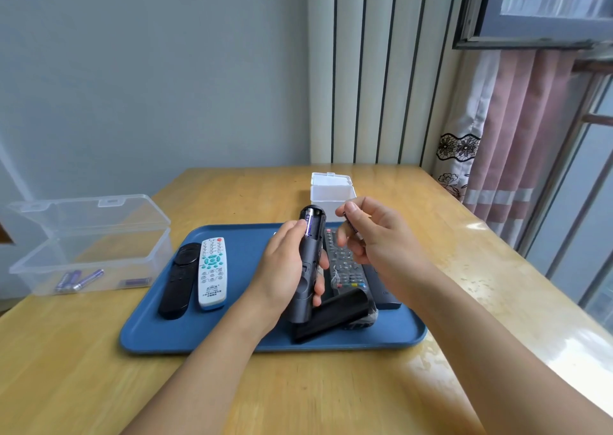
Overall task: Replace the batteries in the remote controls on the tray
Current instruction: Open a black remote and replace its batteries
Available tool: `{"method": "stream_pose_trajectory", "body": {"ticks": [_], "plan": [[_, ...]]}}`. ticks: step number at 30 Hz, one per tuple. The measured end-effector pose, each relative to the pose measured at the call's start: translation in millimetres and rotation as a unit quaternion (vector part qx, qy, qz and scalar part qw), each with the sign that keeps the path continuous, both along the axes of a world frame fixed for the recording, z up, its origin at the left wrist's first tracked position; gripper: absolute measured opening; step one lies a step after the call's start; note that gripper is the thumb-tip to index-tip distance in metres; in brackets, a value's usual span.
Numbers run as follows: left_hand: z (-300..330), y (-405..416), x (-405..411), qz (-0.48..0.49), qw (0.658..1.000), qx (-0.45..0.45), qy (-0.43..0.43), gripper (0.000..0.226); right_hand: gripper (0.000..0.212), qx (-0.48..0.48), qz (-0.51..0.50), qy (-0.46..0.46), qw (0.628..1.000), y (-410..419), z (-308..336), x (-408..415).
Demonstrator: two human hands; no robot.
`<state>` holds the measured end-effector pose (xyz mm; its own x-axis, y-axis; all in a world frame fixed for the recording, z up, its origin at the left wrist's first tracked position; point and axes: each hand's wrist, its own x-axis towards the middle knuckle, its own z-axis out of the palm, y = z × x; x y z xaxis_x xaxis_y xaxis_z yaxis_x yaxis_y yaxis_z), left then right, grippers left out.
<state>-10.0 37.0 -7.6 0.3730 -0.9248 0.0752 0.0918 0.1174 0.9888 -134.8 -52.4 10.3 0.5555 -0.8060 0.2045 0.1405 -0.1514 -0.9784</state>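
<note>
**Battery swap: dark remote open, one cell seated**

Left hand (292, 268) is gripping a dark grey remote (306, 265) at frame centre, holding it upright and tilted slightly, back side facing the camera, above the blue tray (156, 332). Fingers are wrapping round the body; the thumb is resting at the edge of the open battery bay near the top. One purple battery (308, 227) is sitting in the left slot of the bay (right slot looks dark; contents not resolvable).

Right hand (371, 232) is hovering just right of the remote's top, thumb and forefinger pinching a small dark cylinder (350, 224), mostly hidden by the fingers (probably a battery, cannot confirm).

On the tray, left part: a black remote (177, 282) and a white remote (212, 273) with teal buttons are lying side by side, touching or nearly so. Behind the hands, a black button remote (346, 268) is lying face up beside a flat dark one (384, 297). At lower centre a black cover-like piece (335, 315) is lying across the tray, by a bit of clear wrap.

Left of the frame, on the wooden bench (99, 385): a clear open box (89, 245) holding several purple batteries (79, 280). Beyond the tray, a small white open box (331, 191) is standing near the bench's far edge.
</note>
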Motion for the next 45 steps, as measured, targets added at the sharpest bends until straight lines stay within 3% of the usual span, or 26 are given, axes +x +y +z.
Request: {"method": "stream_pose_trajectory", "body": {"ticks": [4, 6, 10, 13, 16, 20, 23, 27, 33, 39, 45], "plan": [[0, -1, 1, -0.009, 1.000, -0.007, -0.009, 0.017, 0.019, 0.021, -0.033, 0.015, 0.999, -5, 0, -2], [-3, -3, 1, -0.009, 0.999, -0.011, -0.033, 0.006, 0.016, 0.087, -0.017, 0.005, 0.996, -7, 1, -5], [-14, -7, 1, 0.026, 0.984, -0.045, -0.170, 0.045, 0.020, 0.269, 0.095, -0.084, 0.955, -7, 2, -7], [-17, -7, 2, 0.061, 0.972, -0.079, -0.211, 0.053, 0.029, 0.301, 0.149, -0.112, 0.935, -7, 2, -8], [-13, -6, 6, 0.092, 0.962, -0.100, -0.238, 0.055, 0.032, 0.291, 0.167, -0.131, 0.933, -7, 4, -9], [-10, -2, 3, 0.121, 0.938, -0.094, -0.312, 0.065, 0.028, 0.219, 0.115, -0.063, 0.967, -3, 1, -7], [-11, -3, 0, 0.132, 0.931, -0.084, -0.331, 0.070, 0.030, 0.222, 0.106, -0.072, 0.967, 2, 0, -5], [-12, -4, 1, 0.126, 0.934, -0.074, -0.327, 0.060, 0.028, 0.262, 0.064, -0.132, 0.954, 12, 2, 0], [-14, -5, 4, 0.131, 0.938, -0.064, -0.313, 0.047, 0.007, 0.214, 0.013, -0.119, 0.970, 17, -3, 6], [-15, -7, 1, 0.084, 0.947, -0.077, -0.301, 0.039, 0.059, 0.163, -0.073, -0.067, 0.982, 15, -6, 2], [-17, -8, 1, 0.061, 0.963, -0.075, -0.253, 0.030, 0.039, 0.143, -0.048, -0.046, 0.988, 16, -6, 5]]}}
